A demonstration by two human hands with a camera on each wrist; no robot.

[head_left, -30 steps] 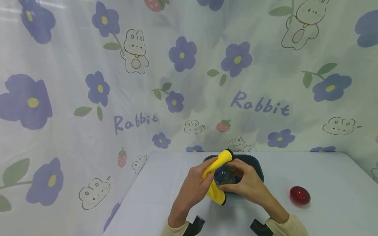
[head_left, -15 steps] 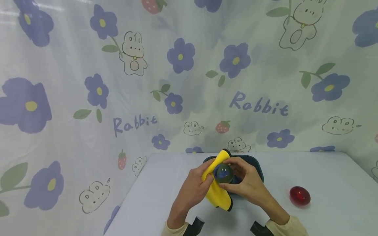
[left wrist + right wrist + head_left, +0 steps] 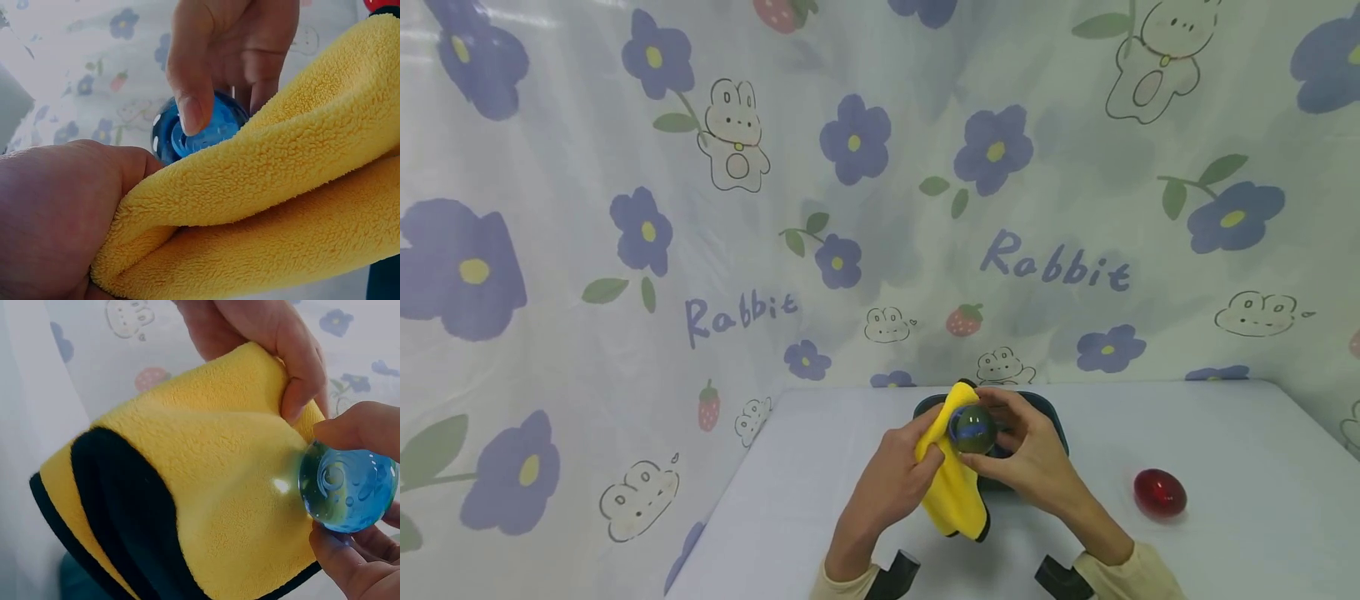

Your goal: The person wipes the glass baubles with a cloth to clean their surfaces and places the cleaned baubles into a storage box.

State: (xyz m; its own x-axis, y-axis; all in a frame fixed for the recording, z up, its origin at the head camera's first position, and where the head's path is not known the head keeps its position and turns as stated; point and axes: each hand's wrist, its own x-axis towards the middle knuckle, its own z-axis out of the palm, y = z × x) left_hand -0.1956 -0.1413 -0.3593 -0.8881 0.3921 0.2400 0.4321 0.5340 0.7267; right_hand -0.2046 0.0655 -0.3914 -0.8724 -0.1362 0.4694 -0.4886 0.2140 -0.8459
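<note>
My right hand [image 3: 1026, 454] pinches a clear blue glass ball [image 3: 973, 429] between thumb and fingertips, above the table. The same ball [image 3: 349, 489] gleams in the right wrist view, and the ball [image 3: 200, 128] sits under my thumb in the left wrist view. My left hand [image 3: 898, 475] grips a yellow fleece cloth [image 3: 955, 492] with a black edge and presses it against the ball's left side. The cloth [image 3: 194, 494] folds over and hangs down below the ball. The cloth [image 3: 281, 206] fills most of the left wrist view. Both hands are held over a dark teal tray [image 3: 1054, 421].
A red glass egg-shaped piece [image 3: 1160, 492] lies on the pale tabletop [image 3: 1225, 467] to the right of my hands. A flower-and-rabbit printed curtain [image 3: 850, 208] hangs behind the table and along its left side. The table's left edge runs diagonally near my left forearm.
The ball has risen a little and turned in my right fingers. The cloth has slid downward, with more of it hanging under the ball.
</note>
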